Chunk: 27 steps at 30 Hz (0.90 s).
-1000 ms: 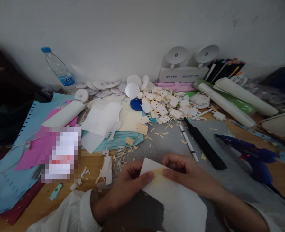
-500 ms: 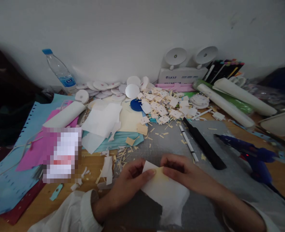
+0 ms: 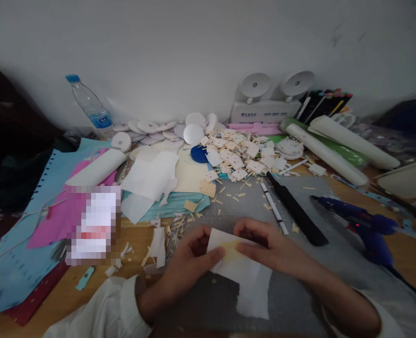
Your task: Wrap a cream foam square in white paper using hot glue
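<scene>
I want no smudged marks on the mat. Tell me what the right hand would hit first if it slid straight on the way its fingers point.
The right hand points left, pinching the white paper sheet. Straight on, it would meet the left hand, whose thumb nearly touches it on the same sheet.

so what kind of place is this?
Likely a home or studio craft desk: paper offcuts heaped by the wall, a blue glue gun on the grey cutting mat, both hands pinching a paper sheet.
</scene>
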Available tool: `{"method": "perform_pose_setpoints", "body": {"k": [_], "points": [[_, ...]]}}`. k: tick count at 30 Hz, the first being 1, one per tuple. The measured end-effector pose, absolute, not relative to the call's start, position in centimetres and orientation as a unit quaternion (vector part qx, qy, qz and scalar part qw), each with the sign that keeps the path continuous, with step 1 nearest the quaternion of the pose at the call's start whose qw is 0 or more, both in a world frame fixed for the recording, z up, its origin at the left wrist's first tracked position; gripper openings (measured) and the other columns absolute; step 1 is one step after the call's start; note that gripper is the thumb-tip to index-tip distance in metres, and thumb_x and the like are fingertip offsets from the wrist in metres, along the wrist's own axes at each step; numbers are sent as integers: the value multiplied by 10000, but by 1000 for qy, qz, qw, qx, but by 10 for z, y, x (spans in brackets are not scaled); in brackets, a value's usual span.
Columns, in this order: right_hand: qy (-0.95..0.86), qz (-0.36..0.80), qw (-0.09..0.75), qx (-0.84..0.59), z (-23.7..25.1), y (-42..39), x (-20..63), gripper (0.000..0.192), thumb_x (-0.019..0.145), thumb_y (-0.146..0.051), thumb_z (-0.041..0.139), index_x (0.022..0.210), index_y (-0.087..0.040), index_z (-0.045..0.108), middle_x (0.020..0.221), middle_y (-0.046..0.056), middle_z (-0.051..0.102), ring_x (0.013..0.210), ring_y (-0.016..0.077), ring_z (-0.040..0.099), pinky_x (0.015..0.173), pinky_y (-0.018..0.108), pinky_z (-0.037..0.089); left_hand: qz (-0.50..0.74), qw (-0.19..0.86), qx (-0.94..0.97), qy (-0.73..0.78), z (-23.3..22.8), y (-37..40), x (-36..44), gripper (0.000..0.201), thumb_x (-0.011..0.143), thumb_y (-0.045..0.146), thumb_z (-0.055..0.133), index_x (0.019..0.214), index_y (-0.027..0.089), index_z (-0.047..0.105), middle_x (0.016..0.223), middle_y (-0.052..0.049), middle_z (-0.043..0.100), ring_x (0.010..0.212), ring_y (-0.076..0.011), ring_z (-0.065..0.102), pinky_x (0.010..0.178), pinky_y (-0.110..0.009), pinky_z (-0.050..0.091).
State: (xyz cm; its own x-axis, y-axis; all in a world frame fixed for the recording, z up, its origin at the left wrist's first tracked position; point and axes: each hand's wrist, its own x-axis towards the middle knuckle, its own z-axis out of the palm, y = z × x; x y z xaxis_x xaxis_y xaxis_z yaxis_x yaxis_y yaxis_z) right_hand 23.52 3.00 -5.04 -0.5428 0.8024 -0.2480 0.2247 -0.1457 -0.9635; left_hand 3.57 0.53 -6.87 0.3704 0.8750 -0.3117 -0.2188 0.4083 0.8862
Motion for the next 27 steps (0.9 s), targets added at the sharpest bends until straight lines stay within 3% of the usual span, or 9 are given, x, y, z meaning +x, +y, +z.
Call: {"method": "perform_pose_setpoints", "body": {"k": [7, 14, 20, 27], "points": [[-620, 584, 251, -460, -59, 35, 237, 320, 829, -497, 569, 784, -184, 515, 722, -13, 501, 652, 117, 469, 551, 223, 366, 373, 754, 379, 387, -72, 8, 35, 310, 744, 307, 744, 959, 147, 589, 839, -40, 694, 734, -121, 619, 671, -217, 458], [-686, 459, 272, -495, -67, 34, 238, 249, 898, -386, 520, 759, -184, 565, 710, 4, 539, 683, 140, 503, 591, 250, 384, 367, 749, 388, 392, -75, 9, 34, 358, 762, 267, 722, 1061, 155, 559, 917, -68, 718, 829, -161, 656, 758, -261, 478], [-707, 341, 370, -497, -58, 34, 239, 177, 893, -286, 524, 757, -192, 587, 754, 25, 556, 713, 156, 524, 636, 277, 413, 365, 753, 375, 400, -74, 9, 34, 369, 767, 262, 714, 1082, 157, 553, 942, -80, 719, 843, -176, 670, 770, -274, 482], [-714, 311, 428, -459, -53, 28, 240, 42, 878, -226, 573, 874, -224, 614, 797, 26, 591, 716, 150, 559, 617, 270, 461, 370, 777, 329, 388, -74, 9, 31, 398, 719, 222, 736, 1083, 169, 585, 906, -66, 711, 819, -171, 657, 738, -260, 480]]}}
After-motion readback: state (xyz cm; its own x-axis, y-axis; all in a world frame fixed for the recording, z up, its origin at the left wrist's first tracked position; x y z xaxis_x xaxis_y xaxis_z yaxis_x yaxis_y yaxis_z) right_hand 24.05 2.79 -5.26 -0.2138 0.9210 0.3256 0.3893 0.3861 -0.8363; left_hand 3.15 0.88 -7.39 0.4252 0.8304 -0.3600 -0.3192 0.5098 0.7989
